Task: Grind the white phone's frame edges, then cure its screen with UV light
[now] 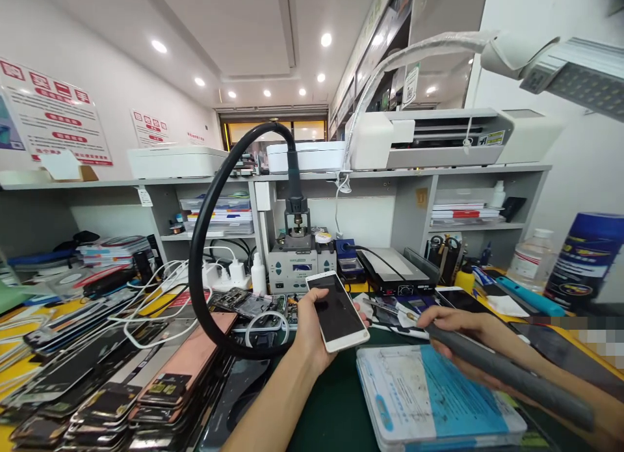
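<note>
Ok, white phone (340, 315) btwn L thumb (314, 297) & fingers (363, 318)

The phone (341, 319) is before the control unit (279, 279); stacked phone parts (121, 393) lie left on the table (6, 437); right of the phone, the handheld tool (507, 367) is above a flat case (439, 393); farther right stand a bottle (529, 263) and, beside it, a can (582, 260); behind runs a shelf (390, 175) bearing a machine (439, 157).
</note>
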Demonstrator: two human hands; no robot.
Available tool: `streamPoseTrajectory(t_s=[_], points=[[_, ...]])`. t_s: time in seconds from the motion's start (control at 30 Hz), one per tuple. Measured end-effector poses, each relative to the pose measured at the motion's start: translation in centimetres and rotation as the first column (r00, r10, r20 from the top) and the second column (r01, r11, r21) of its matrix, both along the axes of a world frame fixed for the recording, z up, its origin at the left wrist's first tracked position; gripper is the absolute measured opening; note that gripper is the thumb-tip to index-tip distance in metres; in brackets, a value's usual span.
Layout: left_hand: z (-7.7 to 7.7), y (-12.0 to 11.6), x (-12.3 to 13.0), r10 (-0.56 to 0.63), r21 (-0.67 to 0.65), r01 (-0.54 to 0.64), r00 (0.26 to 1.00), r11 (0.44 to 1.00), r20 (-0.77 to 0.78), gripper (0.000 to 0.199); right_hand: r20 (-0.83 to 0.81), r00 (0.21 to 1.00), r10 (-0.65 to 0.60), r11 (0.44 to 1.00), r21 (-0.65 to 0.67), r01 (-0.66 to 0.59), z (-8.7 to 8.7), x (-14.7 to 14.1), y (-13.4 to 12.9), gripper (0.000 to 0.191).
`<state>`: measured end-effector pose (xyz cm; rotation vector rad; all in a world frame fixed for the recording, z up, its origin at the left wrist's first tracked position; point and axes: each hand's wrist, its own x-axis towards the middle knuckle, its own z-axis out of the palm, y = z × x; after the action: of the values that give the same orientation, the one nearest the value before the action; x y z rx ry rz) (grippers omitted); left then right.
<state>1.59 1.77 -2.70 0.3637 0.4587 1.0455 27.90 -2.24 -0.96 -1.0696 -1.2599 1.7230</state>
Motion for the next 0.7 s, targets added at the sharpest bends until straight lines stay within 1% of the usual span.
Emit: streamPoseTrajectory(t_s=[0.1,0.23,0.33,0.47,0.57,0.7], points=[[0.0,-0.1,0.0,0.015,-0.007,-0.015,1.000,1.000,-0.026,0.034,-0.115,0.993,-0.040,0.997,-0.065,0.032,1.2,-1.2,-0.3,0.014],[0.0,0.1,0.0,0.022,-0.005,-0.022,0.999,1.000,-0.041,0.036,-0.222,0.973,-0.060,0.982,-0.187,0.018,2.5,-2.3,-0.3,0.014],[0.0,0.2,-0.2,0.022,0.006,-0.022,0.999,1.000,-0.041,0.035,-0.281,0.956,-0.083,0.955,-0.296,-0.004,2.9,-3.1,-0.9,0.013],[-0.1,0.0,-0.2,-0.003,0.031,0.005,0.999,0.999,-0.038,0.036,-0.365,0.920,-0.143,0.912,-0.410,-0.021,3.5,-4.3,-2.8,0.013],[-0.5,-0.2,0.0,-0.053,0.048,0.055,0.998,0.997,-0.038,0.039,-0.432,0.879,-0.202,0.890,-0.456,-0.020,3.5,-4.6,-4.4,0.025],[-1.1,-0.2,0.3,-0.109,0.042,0.110,0.993,0.993,-0.039,0.037,-0.497,0.837,-0.231,0.898,-0.439,-0.012,2.7,-4.6,-5.8,0.053]])
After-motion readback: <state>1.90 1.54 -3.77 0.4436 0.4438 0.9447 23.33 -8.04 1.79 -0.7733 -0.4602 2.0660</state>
